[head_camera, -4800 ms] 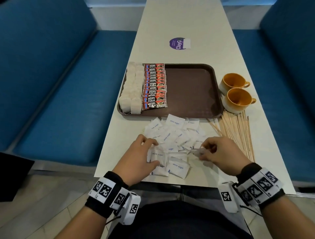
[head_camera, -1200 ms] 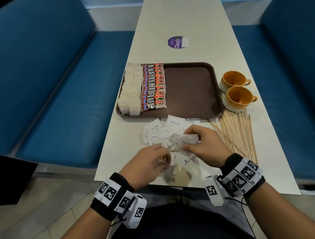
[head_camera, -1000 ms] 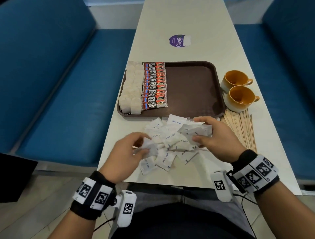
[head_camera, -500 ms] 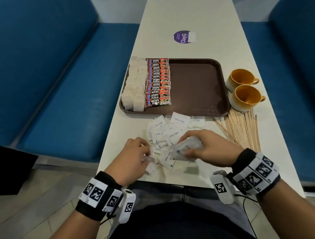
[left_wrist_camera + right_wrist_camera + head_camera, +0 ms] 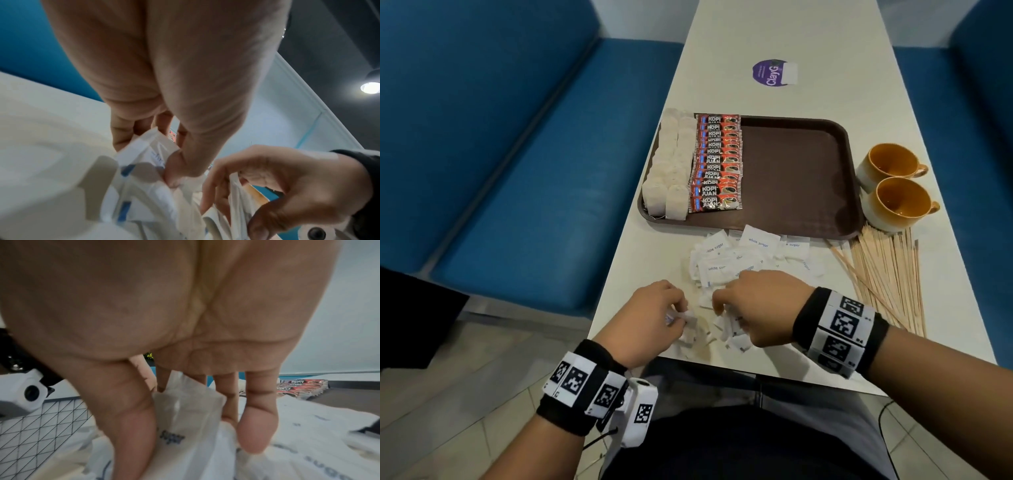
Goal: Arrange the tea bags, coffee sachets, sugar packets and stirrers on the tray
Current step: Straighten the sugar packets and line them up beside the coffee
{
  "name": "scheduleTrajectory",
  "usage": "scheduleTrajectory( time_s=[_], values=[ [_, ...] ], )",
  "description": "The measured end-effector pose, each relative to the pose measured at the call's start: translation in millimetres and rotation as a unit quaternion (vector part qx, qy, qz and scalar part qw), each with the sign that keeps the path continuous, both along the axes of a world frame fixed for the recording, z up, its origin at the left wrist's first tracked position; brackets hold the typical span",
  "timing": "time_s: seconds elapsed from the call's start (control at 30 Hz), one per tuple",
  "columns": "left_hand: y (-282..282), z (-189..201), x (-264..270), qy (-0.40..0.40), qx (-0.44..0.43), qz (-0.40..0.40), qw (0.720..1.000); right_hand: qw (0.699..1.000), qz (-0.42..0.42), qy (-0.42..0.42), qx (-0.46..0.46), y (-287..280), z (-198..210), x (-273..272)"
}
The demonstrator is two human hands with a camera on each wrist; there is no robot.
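Note:
A brown tray point(image 5: 801, 178) holds a row of white tea bags point(image 5: 669, 171) at its left edge and a row of red coffee sachets point(image 5: 717, 161) beside them. White sugar packets point(image 5: 746, 257) lie scattered on the table in front of the tray. Wooden stirrers point(image 5: 887, 274) lie to their right. My left hand point(image 5: 657, 318) pinches sugar packets point(image 5: 148, 155) near the table's front edge. My right hand point(image 5: 753, 308) grips a small bunch of sugar packets point(image 5: 185, 415) just beside it.
Two orange cups point(image 5: 893, 185) stand right of the tray. A purple sticker point(image 5: 774, 73) is farther up the table. Blue bench seats point(image 5: 534, 164) flank the narrow white table point(image 5: 774, 34). The tray's right two thirds are bare.
Both hands have drawn back toward the table's front edge and closer together. The right hand has lowered its bunch of sugar packets onto the table. The pile of loose packets has thinned.

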State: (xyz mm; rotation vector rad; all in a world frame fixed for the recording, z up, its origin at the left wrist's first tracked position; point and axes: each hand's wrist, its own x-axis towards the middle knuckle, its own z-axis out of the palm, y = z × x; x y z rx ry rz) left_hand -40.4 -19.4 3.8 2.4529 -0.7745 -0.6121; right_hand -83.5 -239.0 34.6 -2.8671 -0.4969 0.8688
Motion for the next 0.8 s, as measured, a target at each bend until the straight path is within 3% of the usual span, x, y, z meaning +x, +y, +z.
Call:
scheduleTrajectory(
  time_s=[0.17,0.33,0.6,0.67,0.8],
  values=[
    [7.8,5.6,3.1,0.023,-0.025,0.048,0.998,1.000,0.022,0.006,-0.012,7.4,1.3,4.4],
    [16.4,4.0,7.3,0.032,-0.109,0.122,0.986,0.999,0.032,-0.014,-0.014,6.9,3.4,4.5],
    [14.5,-4.7,10.3,0.112,-0.177,0.201,0.957,0.992,0.016,-0.065,0.104,-11.6,0.1,-6.1],
    [8.5,-3.5,8.8,0.149,-0.214,0.211,0.942,0.987,-0.020,-0.067,0.142,-20.3,-0.3,-10.6],
    [-6.6,1.6,6.5,0.263,-0.314,0.242,0.880,0.952,-0.130,-0.068,0.268,-40.9,-0.8,-14.3]
  ],
)
